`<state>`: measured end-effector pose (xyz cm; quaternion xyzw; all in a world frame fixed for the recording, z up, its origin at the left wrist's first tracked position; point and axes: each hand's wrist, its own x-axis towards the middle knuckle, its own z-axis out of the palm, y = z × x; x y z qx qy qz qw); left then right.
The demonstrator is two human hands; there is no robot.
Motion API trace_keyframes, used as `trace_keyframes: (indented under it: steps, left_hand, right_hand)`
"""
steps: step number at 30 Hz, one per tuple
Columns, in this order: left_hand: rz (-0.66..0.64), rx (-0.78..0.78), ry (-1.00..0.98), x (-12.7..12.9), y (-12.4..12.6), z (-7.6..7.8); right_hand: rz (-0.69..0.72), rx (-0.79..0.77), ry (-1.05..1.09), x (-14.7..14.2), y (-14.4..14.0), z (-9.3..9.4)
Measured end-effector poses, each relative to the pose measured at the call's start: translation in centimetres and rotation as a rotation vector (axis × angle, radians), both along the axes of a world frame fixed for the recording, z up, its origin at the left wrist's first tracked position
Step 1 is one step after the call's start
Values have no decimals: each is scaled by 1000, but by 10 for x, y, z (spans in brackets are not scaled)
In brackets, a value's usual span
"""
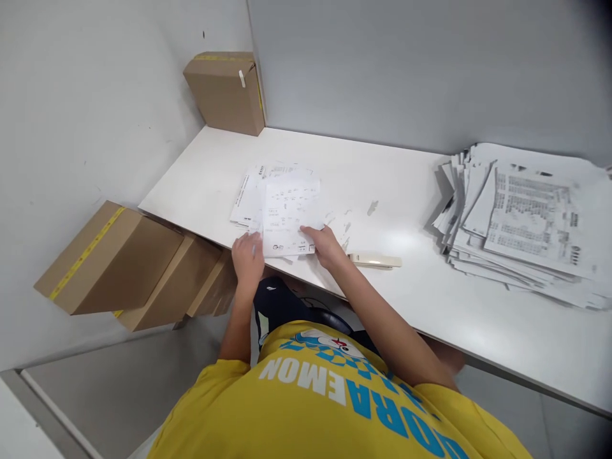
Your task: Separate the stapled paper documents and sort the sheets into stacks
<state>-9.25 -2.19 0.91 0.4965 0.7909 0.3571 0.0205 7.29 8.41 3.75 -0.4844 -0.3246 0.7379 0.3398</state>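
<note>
A small stack of printed sheets [287,207] lies on the white table [392,172] near its front edge. My left hand [247,255] rests at the stack's lower left corner, fingers touching the paper's edge. My right hand [325,243] presses on the lower right corner of the top sheet. A cream stapler [375,260] lies flat on the table just right of my right hand, untouched. Small paper scraps [345,223] are scattered beyond my right hand.
A large messy pile of printed papers [521,223] covers the table's right side. A cardboard box [225,92] stands at the far left corner against the wall. Several cardboard boxes [129,264] lie on the floor left of the table.
</note>
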Motion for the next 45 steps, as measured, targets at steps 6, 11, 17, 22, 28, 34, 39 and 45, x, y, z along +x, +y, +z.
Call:
trace_keyframes:
  steps: [6, 11, 17, 22, 28, 34, 39, 45]
  left_hand:
    - [193, -42, -335, -24, 9, 13]
    - [118, -70, -596, -26, 20, 17]
    - [-17, -74, -646, -16, 34, 20]
    - [71, -74, -470, -40, 63, 36]
    - [219, 105, 118, -23, 70, 55]
    - [-658, -43, -109, 114, 18, 33]
    - [-1016, -448, -568, 187, 18, 22]
    - [-1105, -178, -1102, 222, 54, 24]
  right_hand:
    - [46, 212, -241, 15, 4, 12]
    - [-81, 463, -294, 50, 13, 34]
    - [-386, 539, -222, 118, 14, 50]
    - [-547, 480, -144, 170, 3, 49]
    - [-669, 292, -100, 220, -43, 6]
    - [-783, 136, -158, 273, -124, -42]
    - [-725, 198, -153, 298, -130, -37]
    - [-591, 317, -252, 308, -104, -11]
